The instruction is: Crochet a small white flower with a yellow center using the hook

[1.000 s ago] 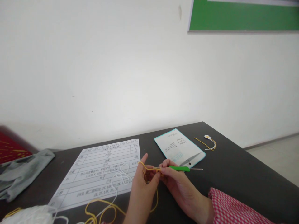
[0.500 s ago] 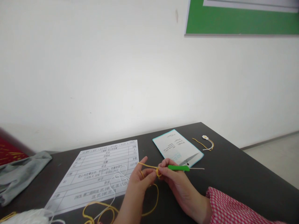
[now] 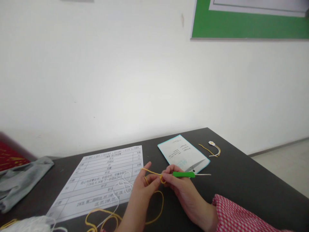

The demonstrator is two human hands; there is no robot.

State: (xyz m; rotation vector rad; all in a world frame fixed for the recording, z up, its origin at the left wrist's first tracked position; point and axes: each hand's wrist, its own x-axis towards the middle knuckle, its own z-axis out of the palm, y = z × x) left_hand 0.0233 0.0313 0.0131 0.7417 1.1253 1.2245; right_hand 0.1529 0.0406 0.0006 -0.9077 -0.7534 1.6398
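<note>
My right hand (image 3: 185,193) grips a crochet hook with a green handle (image 3: 183,174); its metal end points right over the dark table (image 3: 241,183). My left hand (image 3: 145,188) pinches yellow yarn (image 3: 158,206) right at the hook, with a strand drawn over the raised forefinger. The yarn hangs in a loop below both hands and trails left along the table's near edge. A red-and-white checked sleeve (image 3: 236,216) covers my right forearm.
A printed table sheet (image 3: 103,180) lies left of my hands with white yarn (image 3: 120,190) looping across it. A teal-edged packet (image 3: 181,153) with scissors (image 3: 196,166) lies behind the hook. A small crocheted flower with yarn tails (image 3: 212,146) sits far right. Grey cloth (image 3: 21,180) lies at the left.
My left hand's fingers have closed in toward the hook and pinch the yarn there. The loop beneath the hands hangs wider. The view has shifted slightly.
</note>
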